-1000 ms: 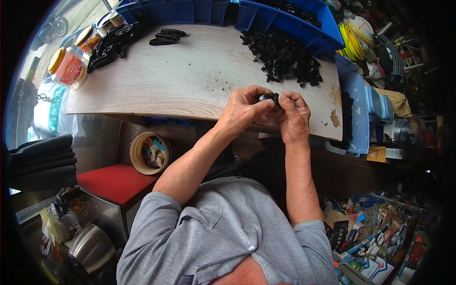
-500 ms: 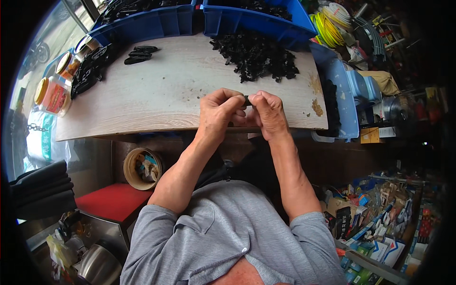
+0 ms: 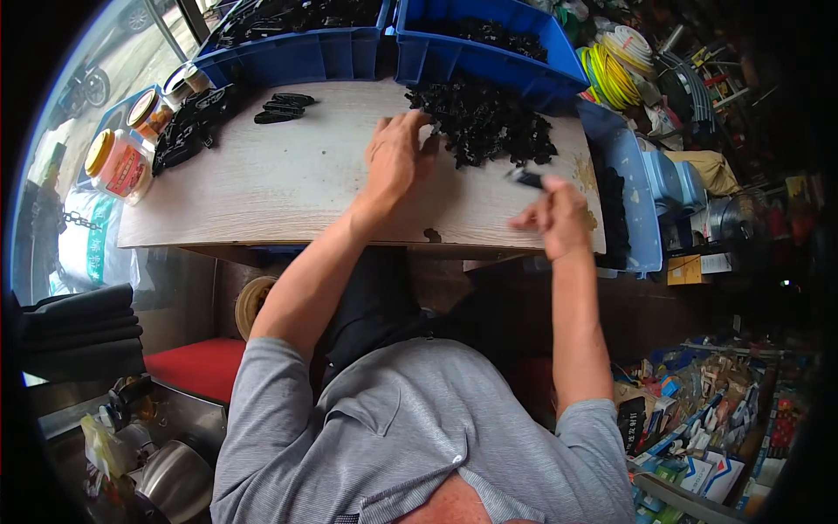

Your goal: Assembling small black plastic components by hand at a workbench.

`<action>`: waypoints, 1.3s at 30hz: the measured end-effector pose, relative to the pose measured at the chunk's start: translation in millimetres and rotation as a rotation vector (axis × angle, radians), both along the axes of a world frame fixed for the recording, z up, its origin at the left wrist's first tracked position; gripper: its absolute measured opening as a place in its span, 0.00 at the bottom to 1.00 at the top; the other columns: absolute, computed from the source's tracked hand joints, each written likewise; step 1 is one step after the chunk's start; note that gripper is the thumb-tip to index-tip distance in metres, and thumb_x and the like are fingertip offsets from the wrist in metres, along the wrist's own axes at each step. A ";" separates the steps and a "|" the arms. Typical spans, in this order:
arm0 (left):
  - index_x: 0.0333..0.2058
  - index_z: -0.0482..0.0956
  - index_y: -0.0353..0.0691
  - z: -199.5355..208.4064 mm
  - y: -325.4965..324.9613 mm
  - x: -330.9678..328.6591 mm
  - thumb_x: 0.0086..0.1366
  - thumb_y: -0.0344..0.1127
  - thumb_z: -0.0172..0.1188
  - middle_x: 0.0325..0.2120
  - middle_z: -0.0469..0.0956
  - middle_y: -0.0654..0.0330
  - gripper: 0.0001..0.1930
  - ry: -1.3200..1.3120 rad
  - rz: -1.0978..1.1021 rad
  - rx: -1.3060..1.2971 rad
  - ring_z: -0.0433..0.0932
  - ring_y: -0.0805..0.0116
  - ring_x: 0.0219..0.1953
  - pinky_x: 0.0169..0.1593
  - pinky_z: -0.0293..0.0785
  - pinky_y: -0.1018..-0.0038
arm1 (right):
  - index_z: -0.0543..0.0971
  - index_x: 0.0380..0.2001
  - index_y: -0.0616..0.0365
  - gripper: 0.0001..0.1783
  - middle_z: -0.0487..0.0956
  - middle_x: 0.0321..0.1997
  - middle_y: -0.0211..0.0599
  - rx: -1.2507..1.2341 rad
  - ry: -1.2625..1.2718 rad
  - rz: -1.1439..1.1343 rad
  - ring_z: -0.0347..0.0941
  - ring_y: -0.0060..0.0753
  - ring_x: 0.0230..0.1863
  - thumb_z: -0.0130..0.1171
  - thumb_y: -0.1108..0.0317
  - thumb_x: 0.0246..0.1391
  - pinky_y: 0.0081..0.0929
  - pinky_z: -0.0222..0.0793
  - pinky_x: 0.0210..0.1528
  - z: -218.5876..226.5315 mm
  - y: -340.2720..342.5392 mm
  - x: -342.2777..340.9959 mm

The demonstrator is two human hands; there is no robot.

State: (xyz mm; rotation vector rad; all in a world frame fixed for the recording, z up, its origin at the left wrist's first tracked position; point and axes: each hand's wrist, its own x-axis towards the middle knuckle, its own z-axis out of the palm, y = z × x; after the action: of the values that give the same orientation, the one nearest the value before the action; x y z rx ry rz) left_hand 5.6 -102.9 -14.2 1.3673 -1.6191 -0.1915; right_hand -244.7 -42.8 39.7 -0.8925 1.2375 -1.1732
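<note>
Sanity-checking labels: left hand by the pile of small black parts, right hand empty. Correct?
Not quite: the head view shows the right hand holding a dark piece, blurred. Left hand by the pile stands.

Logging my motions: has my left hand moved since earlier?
Yes, the left hand has moved forward, away from the table's front edge, toward the black parts pile.

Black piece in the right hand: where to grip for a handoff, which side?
Probably its free left end, approaching from the left: the piece juts left from the right hand, which covers its other end. Blur hides finer shape.
</note>
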 end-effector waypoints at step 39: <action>0.35 0.76 0.38 -2.8 81.8 -11.5 0.50 0.17 0.63 0.32 0.77 0.56 0.14 0.089 -0.214 -0.284 0.78 0.55 0.35 0.37 0.75 0.66 | 0.79 0.40 0.61 0.14 0.74 0.16 0.26 -0.089 -0.014 0.277 0.68 0.19 0.14 0.69 0.67 0.52 0.19 0.69 0.21 -29.1 -1.6 74.2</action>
State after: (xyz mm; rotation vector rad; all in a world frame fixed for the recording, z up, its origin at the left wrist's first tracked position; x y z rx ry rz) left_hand -6.0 -21.0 -17.0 0.9584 -1.6460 -0.1401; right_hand -170.5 -44.4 10.6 -1.0827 1.0186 -1.0152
